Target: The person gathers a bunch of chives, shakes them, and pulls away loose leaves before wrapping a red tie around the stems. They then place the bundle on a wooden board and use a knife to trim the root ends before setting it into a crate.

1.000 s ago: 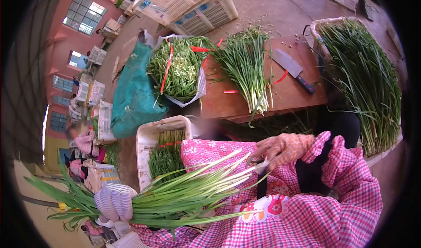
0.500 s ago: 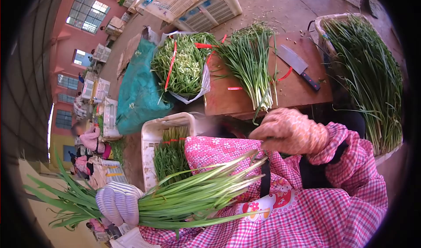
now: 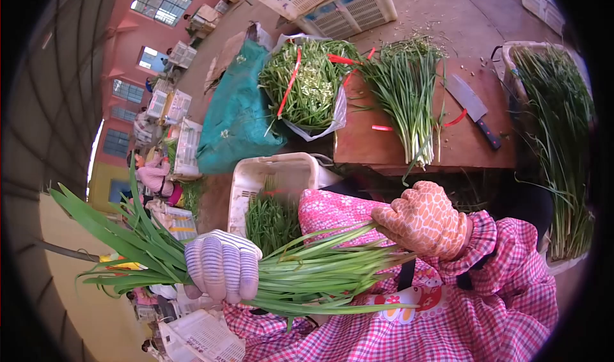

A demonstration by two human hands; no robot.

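My left hand (image 3: pixel 222 266), in a white glove with purple stripes, is wrapped round a loose bunch of garlic chives (image 3: pixel 326 272) held across my lap. The green leaf tips spread out to the left, and the pale stem ends point right. My right hand (image 3: pixel 422 220), in an orange patterned glove, is closed with its fingertips pinching at the upper stem ends of that bunch. Its palm side is hidden. Beyond it, a larger pile of chives (image 3: pixel 406 103) lies on a brown board (image 3: pixel 364 144), with a knife (image 3: pixel 473 106) to the right.
A white crate (image 3: pixel 240 189) by my knees holds tied chives. Behind it stand a bag of trimmings (image 3: pixel 307 87) and a green net sack (image 3: pixel 233 119). Another crate (image 3: pixel 505 58) full of chives is at the right. Red ties (image 3: pixel 382 128) lie on the board. People work far left.
My right hand has come down and left onto the stem ends, its fingers now closed there. My left hand still grips the bunch. The whole view has shifted, with things appearing further right.
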